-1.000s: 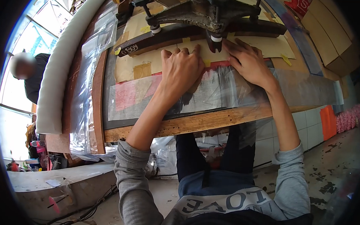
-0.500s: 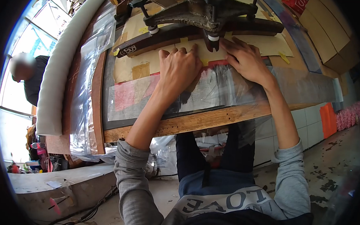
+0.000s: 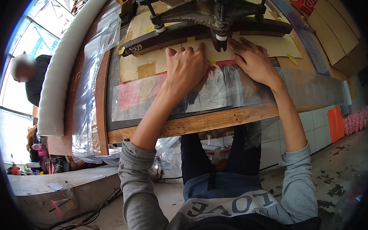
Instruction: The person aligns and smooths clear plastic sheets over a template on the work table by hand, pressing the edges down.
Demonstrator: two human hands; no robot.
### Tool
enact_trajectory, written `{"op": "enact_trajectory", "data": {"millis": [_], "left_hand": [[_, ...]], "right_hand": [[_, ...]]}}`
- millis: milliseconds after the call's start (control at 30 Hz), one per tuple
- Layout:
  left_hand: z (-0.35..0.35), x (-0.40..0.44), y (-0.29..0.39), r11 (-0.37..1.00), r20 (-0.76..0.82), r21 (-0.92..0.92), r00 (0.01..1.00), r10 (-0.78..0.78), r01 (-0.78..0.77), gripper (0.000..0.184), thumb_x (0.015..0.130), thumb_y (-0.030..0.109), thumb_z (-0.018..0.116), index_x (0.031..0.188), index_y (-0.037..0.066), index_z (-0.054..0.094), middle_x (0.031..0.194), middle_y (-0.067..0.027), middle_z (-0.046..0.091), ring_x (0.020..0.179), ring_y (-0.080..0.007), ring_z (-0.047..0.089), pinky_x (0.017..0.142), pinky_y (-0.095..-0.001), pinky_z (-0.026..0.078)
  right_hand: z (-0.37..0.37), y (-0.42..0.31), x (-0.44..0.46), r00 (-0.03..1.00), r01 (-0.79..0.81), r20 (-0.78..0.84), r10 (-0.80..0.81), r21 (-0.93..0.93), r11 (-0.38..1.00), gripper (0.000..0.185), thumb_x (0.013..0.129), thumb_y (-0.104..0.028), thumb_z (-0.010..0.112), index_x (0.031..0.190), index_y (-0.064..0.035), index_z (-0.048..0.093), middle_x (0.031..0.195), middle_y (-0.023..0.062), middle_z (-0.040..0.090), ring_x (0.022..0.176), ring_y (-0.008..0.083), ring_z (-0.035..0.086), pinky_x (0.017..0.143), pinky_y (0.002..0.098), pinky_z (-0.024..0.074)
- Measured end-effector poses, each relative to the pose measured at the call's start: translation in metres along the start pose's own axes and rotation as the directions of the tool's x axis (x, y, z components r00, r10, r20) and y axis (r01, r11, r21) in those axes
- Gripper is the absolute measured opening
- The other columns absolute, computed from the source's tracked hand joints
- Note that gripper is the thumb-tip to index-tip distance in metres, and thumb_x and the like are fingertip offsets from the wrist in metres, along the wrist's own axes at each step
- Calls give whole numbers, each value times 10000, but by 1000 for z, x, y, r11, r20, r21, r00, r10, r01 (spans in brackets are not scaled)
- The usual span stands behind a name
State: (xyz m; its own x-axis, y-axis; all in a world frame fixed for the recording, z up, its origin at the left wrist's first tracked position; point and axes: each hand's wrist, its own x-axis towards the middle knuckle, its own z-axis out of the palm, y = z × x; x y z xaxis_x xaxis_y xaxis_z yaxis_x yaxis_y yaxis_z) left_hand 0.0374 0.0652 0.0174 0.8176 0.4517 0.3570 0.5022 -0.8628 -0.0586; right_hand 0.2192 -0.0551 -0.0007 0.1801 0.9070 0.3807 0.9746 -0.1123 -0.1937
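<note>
A beige sheet (image 3: 131, 66) with yellow tape pieces lies on the bench beneath a dark metal press frame (image 3: 199, 16) and its long dark bar (image 3: 170, 36). My left hand (image 3: 185, 68) rests on the sheet's near part, palm down, fingers bent but apart, pointing at the bar. To the right of the frame's forked middle foot (image 3: 220, 42), my right hand (image 3: 254, 62) lies with fingers stretched over the sheet, the fingertips close to the bar. Neither hand shows anything in its grasp. Under my wrists runs a clear plastic strip (image 3: 152, 91) over red and grey material.
The bench's worn wooden edge (image 3: 200, 121) faces me. A white foam roll (image 3: 57, 90) stands at the left beside clear plastic film (image 3: 90, 83). Cardboard boxes (image 3: 330, 35) are at the right. Another person (image 3: 33, 75) is at the far left.
The whole view has shifted slightly. Both hands stay in nearly the same places against the sheet and bar; any finger movement is too small to make out.
</note>
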Motion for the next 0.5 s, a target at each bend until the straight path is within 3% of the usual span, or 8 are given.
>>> {"op": "enact_trajectory", "data": {"millis": [500], "left_hand": [[2, 0, 0, 1000, -8, 10, 1000, -7, 7, 413, 859, 267, 535, 1236, 105, 581, 798, -127, 659, 719, -302, 656, 784, -471, 387]], "right_hand": [[5, 2, -1, 995, 50, -80, -53, -37, 998, 375, 912, -229, 523, 1261, -93, 537, 1323, 40, 538, 1256, 314, 463, 961, 520, 388]]}}
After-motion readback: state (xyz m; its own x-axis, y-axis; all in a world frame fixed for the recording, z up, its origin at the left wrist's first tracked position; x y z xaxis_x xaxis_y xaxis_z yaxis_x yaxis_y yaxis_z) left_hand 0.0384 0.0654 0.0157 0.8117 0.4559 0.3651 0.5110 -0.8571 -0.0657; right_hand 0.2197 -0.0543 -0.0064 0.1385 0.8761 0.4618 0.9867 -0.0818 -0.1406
